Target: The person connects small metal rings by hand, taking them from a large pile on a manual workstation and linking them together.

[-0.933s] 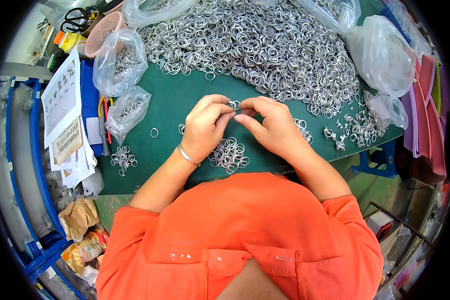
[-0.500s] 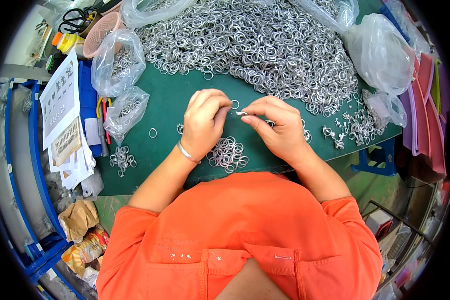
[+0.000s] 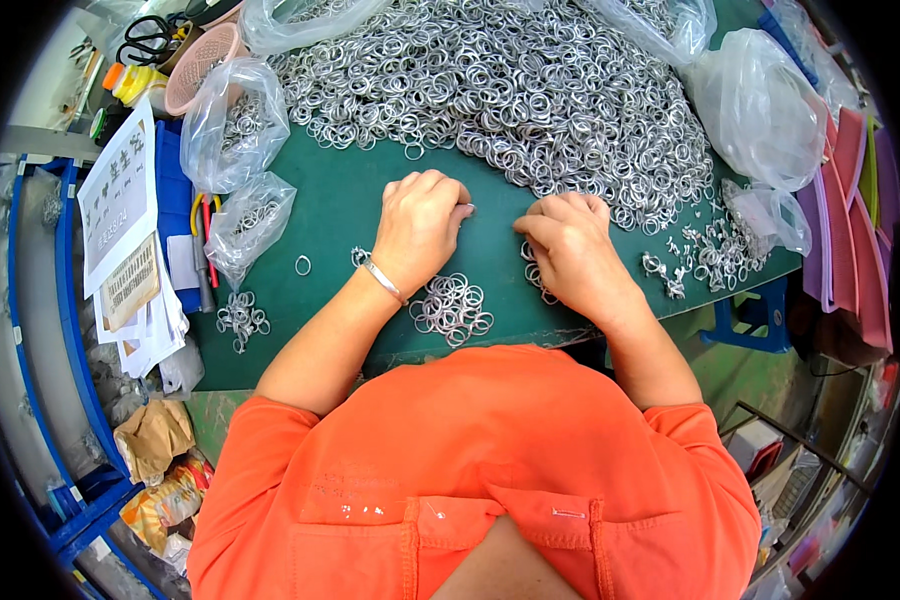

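Observation:
My left hand is closed above the green table, back of the hand up, thumb pressed to the curled fingers. A tiny pale bit shows at its fingertips, too small to name. My right hand bends down over a small group of metal rings, partly covering them. Its fingertips are mostly hidden, so whether it holds one is unclear. Between my forearms lies a loose heap of silver rings. A few small metal pieces lie beside my left wrist, which wears a bracelet.
A large mound of rings covers the table's far side. Small metal parts lie to the right, near a clear bag. At left are a single ring, a small ring pile, bagged rings and papers.
My hands have drawn apart. The right one has moved right and down to the small ring group, and the ring seen at my left fingertips no longer shows clearly.

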{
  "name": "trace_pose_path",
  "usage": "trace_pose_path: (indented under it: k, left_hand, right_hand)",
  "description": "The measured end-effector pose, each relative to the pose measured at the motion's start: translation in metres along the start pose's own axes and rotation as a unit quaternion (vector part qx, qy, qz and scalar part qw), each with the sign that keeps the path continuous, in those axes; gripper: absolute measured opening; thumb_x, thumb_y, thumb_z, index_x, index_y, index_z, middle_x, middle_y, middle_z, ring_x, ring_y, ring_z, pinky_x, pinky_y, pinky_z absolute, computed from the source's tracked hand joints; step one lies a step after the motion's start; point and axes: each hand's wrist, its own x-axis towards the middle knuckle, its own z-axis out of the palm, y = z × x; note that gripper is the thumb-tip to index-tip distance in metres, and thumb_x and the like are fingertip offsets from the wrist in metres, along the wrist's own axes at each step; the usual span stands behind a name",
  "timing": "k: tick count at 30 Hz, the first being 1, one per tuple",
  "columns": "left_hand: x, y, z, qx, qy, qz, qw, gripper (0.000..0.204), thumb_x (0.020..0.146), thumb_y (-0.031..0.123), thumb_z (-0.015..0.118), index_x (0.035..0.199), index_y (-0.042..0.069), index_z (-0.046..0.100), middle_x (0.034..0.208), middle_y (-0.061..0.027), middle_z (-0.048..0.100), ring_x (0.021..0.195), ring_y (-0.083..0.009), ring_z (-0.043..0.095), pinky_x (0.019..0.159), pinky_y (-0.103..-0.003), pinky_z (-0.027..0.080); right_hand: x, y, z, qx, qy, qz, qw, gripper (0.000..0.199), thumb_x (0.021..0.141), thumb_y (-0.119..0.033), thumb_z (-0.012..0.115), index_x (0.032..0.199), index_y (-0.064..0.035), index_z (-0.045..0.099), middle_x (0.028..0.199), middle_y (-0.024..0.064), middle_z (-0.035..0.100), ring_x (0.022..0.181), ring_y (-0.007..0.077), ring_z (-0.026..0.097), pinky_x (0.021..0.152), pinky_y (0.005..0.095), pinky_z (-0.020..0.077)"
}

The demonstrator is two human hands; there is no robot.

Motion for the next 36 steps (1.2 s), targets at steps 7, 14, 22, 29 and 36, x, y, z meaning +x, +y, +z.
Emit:
trace_pose_path:
  k: [7,14,22,29,36]
  left_hand:
    - [0.000,0.021,-0.020,-0.224,0.043,0.028,0.973,0.014,0.077,-0.007,0.069,0.087,0.000,0.065,0.086,-0.0115,0.066,0.076,-0.0243,0.065,0.067,-0.030,0.053]
    - [-0.009,-0.004,-0.029,-0.005,-0.002,-0.030,1.000,0.020,0.073,0.003,0.075,0.092,0.004,0.067,0.091,-0.0105,0.059,0.087,-0.0295,0.059,0.079,-0.037,0.048]
    - [-0.012,-0.020,-0.017,-0.023,-0.015,-0.055,0.998,0.019,0.070,0.001,0.078,0.085,0.003,0.066,0.083,-0.0079,0.059,0.075,-0.0241,0.061,0.068,-0.033,0.051]
    - [-0.013,-0.024,-0.022,-0.083,-0.029,-0.114,0.990,0.015,0.074,-0.003,0.075,0.086,0.001,0.067,0.082,-0.0077,0.061,0.067,-0.0170,0.062,0.062,-0.027,0.052]
    - [-0.011,-0.005,-0.027,-0.268,-0.028,-0.209,0.940,0.014,0.081,-0.005,0.070,0.094,-0.001,0.067,0.087,-0.0052,0.063,0.078,-0.0128,0.066,0.071,-0.024,0.054]
  right_hand:
    - [0.016,-0.019,0.013,0.349,0.034,0.120,0.929,0.014,0.089,-0.006,0.065,0.102,-0.0035,0.067,0.089,0.0059,0.069,0.078,0.0178,0.065,0.073,0.0317,0.0497]
    - [0.021,-0.008,-0.001,0.620,-0.065,0.289,0.727,0.013,0.095,-0.004,0.058,0.105,0.0035,0.062,0.088,0.0120,0.070,0.073,0.0143,0.067,0.061,0.0250,0.0550]
    - [0.019,-0.005,-0.011,0.619,-0.078,0.300,0.721,0.007,0.092,-0.002,0.060,0.098,-0.0009,0.064,0.086,0.0103,0.069,0.070,0.0157,0.066,0.061,0.0272,0.0538]
    - [0.005,0.016,-0.025,0.004,-0.079,-0.038,0.996,0.015,0.074,0.003,0.061,0.083,-0.0061,0.069,0.087,0.0042,0.059,0.089,0.0248,0.054,0.079,0.0377,0.0391]
    - [0.013,0.002,-0.011,0.124,-0.014,-0.005,0.992,0.010,0.081,-0.004,0.065,0.091,-0.0034,0.067,0.086,0.0076,0.063,0.086,0.0276,0.060,0.078,0.0403,0.0446]
